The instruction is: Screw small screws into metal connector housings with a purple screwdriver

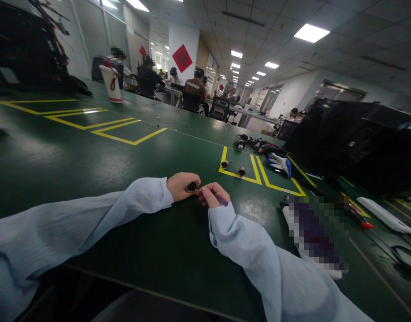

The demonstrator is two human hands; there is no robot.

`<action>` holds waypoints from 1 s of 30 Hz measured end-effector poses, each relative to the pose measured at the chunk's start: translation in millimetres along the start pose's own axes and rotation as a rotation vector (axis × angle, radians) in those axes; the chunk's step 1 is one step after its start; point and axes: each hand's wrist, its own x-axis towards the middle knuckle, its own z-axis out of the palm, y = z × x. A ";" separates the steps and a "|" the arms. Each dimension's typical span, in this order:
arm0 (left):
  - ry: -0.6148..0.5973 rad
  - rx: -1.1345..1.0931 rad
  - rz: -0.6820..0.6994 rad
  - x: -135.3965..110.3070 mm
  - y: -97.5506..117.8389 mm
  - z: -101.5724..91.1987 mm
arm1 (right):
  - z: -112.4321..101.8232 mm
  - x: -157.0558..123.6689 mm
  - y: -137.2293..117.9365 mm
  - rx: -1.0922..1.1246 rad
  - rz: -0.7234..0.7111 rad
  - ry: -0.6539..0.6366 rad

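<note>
My left hand is closed around a small round metal connector, whose dark open end faces me. Close beside it, my right hand pinches a thin tool with a purple translucent handle, perhaps a small screwdriver. The tool's tip points at the connector's side; my fingers hide whether they touch. Both hands are just above the green table. Two similar metal parts, a left one and a right one, lie beyond my right hand inside a yellow-taped outline.
Black cables with metal ends and a blue-white glove lie at the back right. A pixelated object lies right of my right arm. A white cup stands far left; black equipment stands right. People sit in the background.
</note>
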 end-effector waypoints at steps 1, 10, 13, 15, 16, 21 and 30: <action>-0.014 0.016 0.015 0.1 0.3 0.1 | -0.1 0.4 0.9 -0.035 -0.011 0.010; -0.018 0.027 0.041 -3.1 -0.3 2.6 | -6.7 7.6 3.2 0.285 0.240 -0.157; 0.033 -0.043 0.019 -3.2 -2.4 3.4 | -7.3 8.5 6.2 0.378 0.244 -0.188; 0.065 -0.079 -0.001 -2.5 -4.5 4.1 | -7.5 8.5 7.9 0.418 0.232 -0.201; 0.076 -0.089 -0.011 -2.0 -5.5 4.5 | -7.5 8.4 8.3 0.435 0.229 -0.204; 0.097 -0.110 -0.025 -0.8 -7.0 4.6 | -6.5 7.3 7.6 0.445 0.211 -0.179; 0.070 -0.109 -0.023 -3.9 -0.7 3.0 | -6.7 8.3 10.9 0.437 0.209 -0.206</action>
